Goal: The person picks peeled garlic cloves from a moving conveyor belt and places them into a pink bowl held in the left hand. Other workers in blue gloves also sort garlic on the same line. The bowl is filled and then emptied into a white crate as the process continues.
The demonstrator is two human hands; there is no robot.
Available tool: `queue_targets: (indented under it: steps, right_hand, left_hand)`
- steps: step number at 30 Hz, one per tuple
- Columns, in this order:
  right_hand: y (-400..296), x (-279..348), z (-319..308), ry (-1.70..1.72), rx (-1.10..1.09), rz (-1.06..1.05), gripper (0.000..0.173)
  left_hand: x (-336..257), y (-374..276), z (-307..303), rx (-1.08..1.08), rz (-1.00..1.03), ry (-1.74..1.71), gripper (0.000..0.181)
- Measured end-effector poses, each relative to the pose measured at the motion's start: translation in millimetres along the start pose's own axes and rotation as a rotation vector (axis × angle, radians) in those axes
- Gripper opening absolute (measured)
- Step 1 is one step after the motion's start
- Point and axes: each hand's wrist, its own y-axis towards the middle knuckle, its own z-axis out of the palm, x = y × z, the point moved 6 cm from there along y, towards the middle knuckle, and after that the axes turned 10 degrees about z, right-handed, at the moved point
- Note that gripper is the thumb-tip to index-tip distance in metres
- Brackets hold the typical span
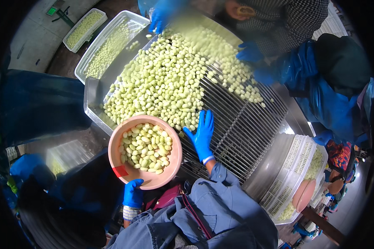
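Note:
My left hand (133, 193), in a blue glove, grips the near rim of a pink plastic bowl (114, 146) with a red patch on its side. Pale green oval fruits (146, 147) partly fill the bowl, which tilts a little. Blue-gloved as well, my right hand (202, 133) lies flat with thumb and fingers apart and nothing in it. Its thumb side touches or nearly touches the edge of a big heap of the same fruits (162, 81). Under that hand runs a conveyor of metal rods (237, 130).
A co-worker's blue-gloved hands (251, 51) reach over the heap's far side, partly blurred. Fruit-filled white plastic crates (81, 70) stand at the upper left. Stacked crates (286, 177) with another pink bowl (304, 196) are at the right. A metal rim (95, 115) borders the conveyor.

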Motion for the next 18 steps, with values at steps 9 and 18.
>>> queue_targets:
  steps: [9,18]
  right_hand:
    - [-21.7,9.6,39.9,-0.315,-0.014,0.073,0.104]
    - [24.6,-17.7,14.9,-0.167,-0.13,0.02,0.084]
  left_hand:
    - [-4.4,2.0,1.1,-0.006,0.067,0.126,0.037]
    - [-1.9,3.4,-2.4,0.012,0.066,0.201,0.036]
